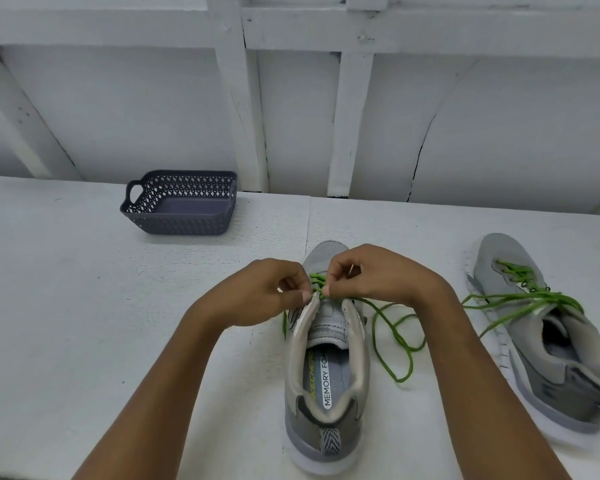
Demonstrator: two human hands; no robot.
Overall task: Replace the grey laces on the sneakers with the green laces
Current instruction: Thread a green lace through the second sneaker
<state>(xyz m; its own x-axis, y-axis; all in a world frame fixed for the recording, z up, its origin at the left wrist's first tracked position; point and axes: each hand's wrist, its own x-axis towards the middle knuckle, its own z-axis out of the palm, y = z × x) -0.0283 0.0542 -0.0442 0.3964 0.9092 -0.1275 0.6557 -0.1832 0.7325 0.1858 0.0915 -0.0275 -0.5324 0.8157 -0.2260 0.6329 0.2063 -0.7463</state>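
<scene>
**Fig. 1. Head view, lacing in progress.** Both hands meet at twelve o'clock over the near sneaker [326, 379] and cover most of its eyelet rows and part of its mesh toe. Which eyelet is being worked cannot be made out.

The right hand [371, 275] has its fingers curled, with thumb and forefinger pinching the green lace [317, 279] at the crossings. The left hand [274, 292] is likewise curled, its thumb pinching the upper edge of the sneaker's left eyelet flap. A lace strand passes there too, but whether it lies inside that pinch cannot be told.

The sneaker stands upright on the bench [118, 323], heel toward the viewer. It has a grey knit upper, a pale padded collar, a striped woven heel loop and a printed insole. The thin round cord of the lace trails off in a loose loop on the bench at the sneaker's three o'clock.

Further out at three o'clock, a second sneaker [541, 368] lies tilted, its heel cut off by the frame edge. Its own green lace [520, 299] is threaded through the lower eyelets, with the ends slack.

At ten o'clock sits a dark grey plastic basket [177, 225], rectangular, with lattice-pierced walls and a loop handle. The bench surface is white, matte and scuffed, and a painted white panelled wall [153, 116] stands behind it.
</scene>
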